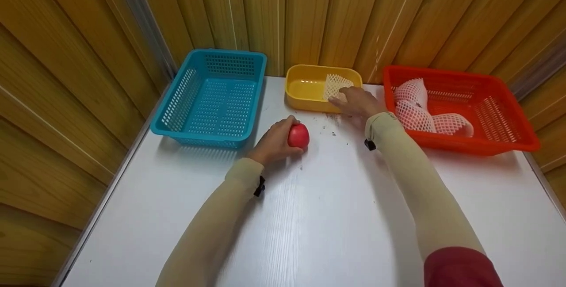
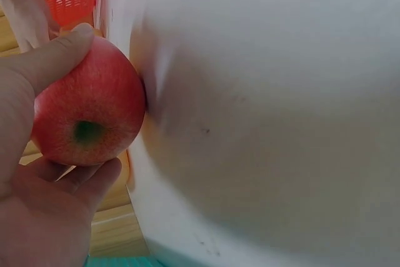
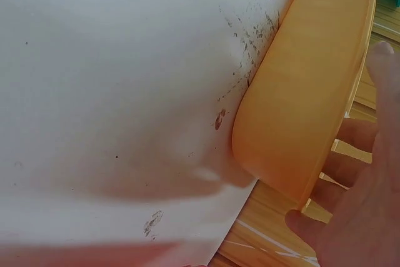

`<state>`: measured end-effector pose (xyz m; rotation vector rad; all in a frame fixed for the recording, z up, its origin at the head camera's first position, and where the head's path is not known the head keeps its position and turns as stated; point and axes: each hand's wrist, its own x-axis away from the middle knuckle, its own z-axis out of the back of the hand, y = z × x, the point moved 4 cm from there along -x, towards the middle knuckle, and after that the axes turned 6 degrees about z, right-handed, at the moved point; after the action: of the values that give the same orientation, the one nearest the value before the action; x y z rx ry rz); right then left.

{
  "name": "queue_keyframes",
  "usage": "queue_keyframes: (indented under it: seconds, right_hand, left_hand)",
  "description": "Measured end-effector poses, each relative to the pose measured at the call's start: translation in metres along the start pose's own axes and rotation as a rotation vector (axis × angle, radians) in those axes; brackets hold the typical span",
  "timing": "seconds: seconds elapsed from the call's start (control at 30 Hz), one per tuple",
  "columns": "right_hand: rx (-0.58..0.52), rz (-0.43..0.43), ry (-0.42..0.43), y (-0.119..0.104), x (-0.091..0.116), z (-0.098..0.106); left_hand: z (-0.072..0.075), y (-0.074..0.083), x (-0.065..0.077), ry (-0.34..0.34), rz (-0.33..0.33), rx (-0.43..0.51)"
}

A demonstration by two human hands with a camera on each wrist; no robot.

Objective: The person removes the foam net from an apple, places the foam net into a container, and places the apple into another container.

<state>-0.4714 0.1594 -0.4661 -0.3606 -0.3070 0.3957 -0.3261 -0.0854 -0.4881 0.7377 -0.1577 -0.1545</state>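
Observation:
In the head view my left hand (image 1: 277, 140) grips a bare red apple (image 1: 299, 136) at the middle of the white table. The left wrist view shows the thumb over the apple (image 2: 87, 107) and the fingers below it, with its dark stem hollow facing the camera. My right hand (image 1: 357, 101) reaches over the near right rim of the yellow bin (image 1: 305, 102), thumb and fingers apart. Beneath its fingers, a white foam fruit net (image 1: 335, 84) lies in the bin's right half. In the right wrist view the fingers (image 3: 340, 170) dip past the rim.
A blue perforated basket (image 1: 208, 139) stands at the left. To the right, a red basket (image 1: 477, 145) holds several net-wrapped fruits (image 1: 413, 116) at its left end. Wooden panels (image 1: 309, 17) close off the back. Dark specks mark the table (image 1: 327, 216) near the yellow bin.

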Motion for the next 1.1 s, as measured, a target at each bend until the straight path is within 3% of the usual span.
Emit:
queue_keyframes:
  seconds: [0.17,0.33,0.57,0.8,1.1]
  right_hand:
    - [0.068,0.049,0.085,-0.001,-0.002,0.001]
    - [0.082,0.111,0.118,-0.005,-0.005,0.004]
    - [0.108,0.147,0.144,-0.012,-0.003,0.007]
    - [0.064,0.123,0.139,-0.015,0.000,0.005]
    - [0.081,0.153,0.156,-0.023,0.003,0.006]
  left_hand:
    - [0.001,0.008,-0.003,-0.016,0.033,-0.136]
    - [0.005,0.014,-0.004,-0.051,0.038,-0.227]
    - [0.008,0.020,-0.002,-0.075,-0.036,-0.326]
    - [0.020,0.026,0.000,-0.053,-0.041,-0.297]
    - [0.058,0.051,0.008,0.046,-0.174,-0.263]
